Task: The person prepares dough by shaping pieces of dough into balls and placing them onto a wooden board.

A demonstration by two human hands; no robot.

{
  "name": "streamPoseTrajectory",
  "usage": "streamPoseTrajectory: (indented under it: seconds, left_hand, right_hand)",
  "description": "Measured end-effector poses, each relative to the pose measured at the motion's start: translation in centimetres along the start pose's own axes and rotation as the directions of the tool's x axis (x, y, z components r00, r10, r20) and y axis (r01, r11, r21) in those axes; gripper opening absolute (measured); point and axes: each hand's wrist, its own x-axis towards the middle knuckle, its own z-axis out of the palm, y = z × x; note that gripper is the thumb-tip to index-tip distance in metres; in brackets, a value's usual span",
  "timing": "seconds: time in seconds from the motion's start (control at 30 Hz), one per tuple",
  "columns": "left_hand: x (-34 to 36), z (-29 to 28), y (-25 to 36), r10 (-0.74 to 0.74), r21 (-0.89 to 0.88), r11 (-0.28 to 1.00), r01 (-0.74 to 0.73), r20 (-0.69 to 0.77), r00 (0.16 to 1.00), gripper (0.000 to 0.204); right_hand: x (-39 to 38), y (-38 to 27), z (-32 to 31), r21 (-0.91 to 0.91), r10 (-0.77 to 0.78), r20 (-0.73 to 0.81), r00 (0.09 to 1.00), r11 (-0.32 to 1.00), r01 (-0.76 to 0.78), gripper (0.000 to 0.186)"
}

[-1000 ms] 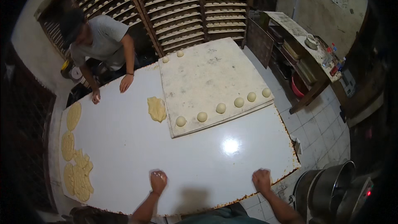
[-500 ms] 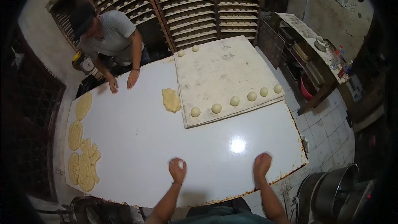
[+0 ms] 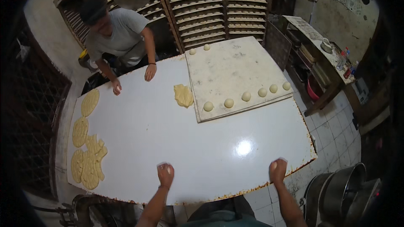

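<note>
My left hand (image 3: 166, 175) is curled over a small piece of dough on the white tabletop; a pale bit of the dough (image 3: 169, 170) shows at its fingers. Close to the table's right edge, my right hand (image 3: 278, 171) is closed in the same way, with a pale bit of dough (image 3: 275, 165) peeking out. Most of both pieces is hidden under the hands. Ahead, round dough balls (image 3: 229, 103) line the near edge of a floured board (image 3: 240, 67). A loose lump of dough (image 3: 184, 96) lies against the board's left side.
Flattened dough slabs and strips (image 3: 89, 169) lie along the white table's (image 3: 139, 151) left end. Across it, a co-worker (image 3: 122, 38) has both hands on the tabletop. Racks of dough pieces (image 3: 198, 8) stand behind. A shelf (image 3: 311, 42) and metal pots (image 3: 341, 193) are at right.
My hands have moved apart, the left one leftward and the right one rightward. The co-worker's hands have also spread apart. The whole view has shifted slightly.
</note>
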Motion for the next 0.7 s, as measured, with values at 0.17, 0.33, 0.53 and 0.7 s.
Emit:
streamPoseTrajectory:
  seconds: [0.17,0.33,0.53,0.7]
  left_hand:
    - [-1.7,3.8,3.1,0.114,0.005,0.994,-0.114,-0.003,0.994,0.001]
    - [2.8,0.5,0.2,0.099,0.127,0.989,-0.074,-0.203,0.974,0.008]
    - [-2.8,1.4,-0.1,0.565,0.246,0.76,-0.602,0.209,0.798,0.011]
    - [3.4,1.0,0.1,-0.178,0.091,0.975,0.204,-0.237,0.955,0.005]
  right_hand:
    - [0.2,-5.1,3.7,0.132,0.09,0.011,0.996,0.987,-0.091,0.003]
    - [1.8,-2.6,1.7,0.055,0.226,-0.087,0.97,0.973,-0.222,0.007]
    - [-5.8,-4.4,2.1,0.159,0.091,0.096,0.991,0.982,-0.105,0.013]
    - [1.4,-2.4,2.7,0.71,0.685,0.42,0.595,0.16,-0.686,0.021]
